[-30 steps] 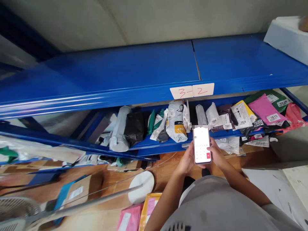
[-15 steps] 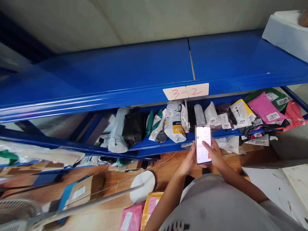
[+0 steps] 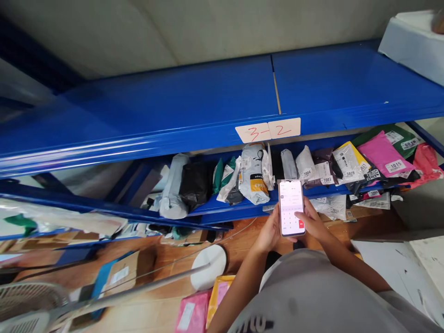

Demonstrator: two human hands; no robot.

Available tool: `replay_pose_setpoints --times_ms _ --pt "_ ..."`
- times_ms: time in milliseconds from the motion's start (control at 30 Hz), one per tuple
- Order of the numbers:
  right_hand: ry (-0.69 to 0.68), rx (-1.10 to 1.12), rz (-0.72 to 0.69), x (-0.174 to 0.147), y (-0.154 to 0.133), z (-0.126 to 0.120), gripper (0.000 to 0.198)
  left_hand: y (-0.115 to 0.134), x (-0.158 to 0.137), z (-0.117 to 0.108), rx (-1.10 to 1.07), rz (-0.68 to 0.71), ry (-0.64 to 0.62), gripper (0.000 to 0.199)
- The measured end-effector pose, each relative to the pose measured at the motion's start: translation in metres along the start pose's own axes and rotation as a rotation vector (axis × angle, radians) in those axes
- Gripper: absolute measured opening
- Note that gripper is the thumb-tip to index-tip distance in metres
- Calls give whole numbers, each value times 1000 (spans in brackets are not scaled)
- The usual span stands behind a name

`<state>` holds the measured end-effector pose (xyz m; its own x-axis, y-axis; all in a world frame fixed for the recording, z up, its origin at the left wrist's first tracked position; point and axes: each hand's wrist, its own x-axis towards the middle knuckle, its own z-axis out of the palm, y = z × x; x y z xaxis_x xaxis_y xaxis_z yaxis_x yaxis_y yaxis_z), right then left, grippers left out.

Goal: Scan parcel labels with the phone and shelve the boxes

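Note:
A smartphone (image 3: 290, 203) is upright between my two hands, its lit screen showing a number keypad with a red key. My left hand (image 3: 269, 230) grips the phone's left edge, with its fingers partly hidden behind the case. On the opposite side, my right hand (image 3: 314, 223) closes round the lower right edge, and its thumb lies over the keypad. Just beyond the phone, a row of bagged parcels stands on the lower blue shelf, among them a white parcel (image 3: 305, 165) marked 7004 and a pink parcel (image 3: 385, 153) marked 1015.
The upper blue shelf (image 3: 194, 99) bears a "3-2" label (image 3: 268, 130) on its front edge and a white box (image 3: 412, 41) at its right end. A fan (image 3: 31, 300) with a pole and round base (image 3: 208, 266), a cardboard box (image 3: 126, 273) and a pink package (image 3: 192, 310) occupy the floor.
My right thumb has shifted down and right over the keypad, uncovering more of the screen. The phone has moved slightly left in view; the shelves look nearly the same.

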<state>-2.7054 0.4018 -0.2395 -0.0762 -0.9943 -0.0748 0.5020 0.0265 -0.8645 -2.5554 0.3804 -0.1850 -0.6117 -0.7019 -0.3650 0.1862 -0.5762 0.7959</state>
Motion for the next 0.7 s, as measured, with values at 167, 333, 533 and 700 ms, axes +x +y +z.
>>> replay_pose_setpoints --times_ms 167,333,533,700 --pt "-68 -9 9 -2 -5 -6 60 -3 -2 -3 -12 15 1 99" --pt "-77 -20 7 -2 -5 -9 66 -2 -5 -4 41 -8 28 117" --pt "-43 20 35 -3 -11 -4 63 1 -7 -2 80 -20 46 119" --pt "-45 37 22 -6 -22 1 56 1 -7 -2 145 -2 49 116"
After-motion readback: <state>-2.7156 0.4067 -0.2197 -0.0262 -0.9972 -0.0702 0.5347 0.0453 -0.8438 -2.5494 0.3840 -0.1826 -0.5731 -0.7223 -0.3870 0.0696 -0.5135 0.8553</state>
